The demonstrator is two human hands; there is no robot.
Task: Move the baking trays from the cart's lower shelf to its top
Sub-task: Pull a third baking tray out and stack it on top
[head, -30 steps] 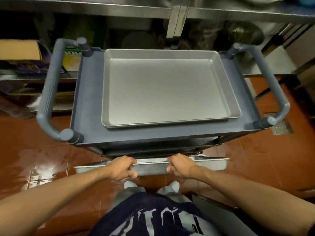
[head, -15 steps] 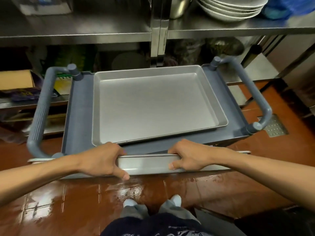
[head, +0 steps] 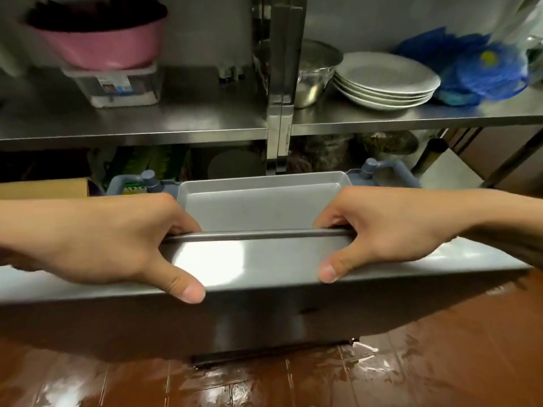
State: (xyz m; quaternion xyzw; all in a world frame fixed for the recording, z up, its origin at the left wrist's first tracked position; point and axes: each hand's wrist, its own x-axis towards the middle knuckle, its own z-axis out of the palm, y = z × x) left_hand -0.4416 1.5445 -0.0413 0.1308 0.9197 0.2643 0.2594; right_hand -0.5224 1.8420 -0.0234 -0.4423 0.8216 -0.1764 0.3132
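Head view: both hands grip a raised baking tray [head: 258, 261]
Left hand [head: 117, 242] and right hand [head: 390, 230] clasp its near rim; lifted higher than before, it hides most of the cart [head: 382, 171]; plates [head: 385, 80] shelved beyond.

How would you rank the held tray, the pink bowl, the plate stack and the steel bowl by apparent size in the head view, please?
1. Held tray, though nearness to the camera inflates it.
2. Pink bowl.
3. Plate stack, looking close to the pink bowl.
4. Steel bowl, partly hidden.
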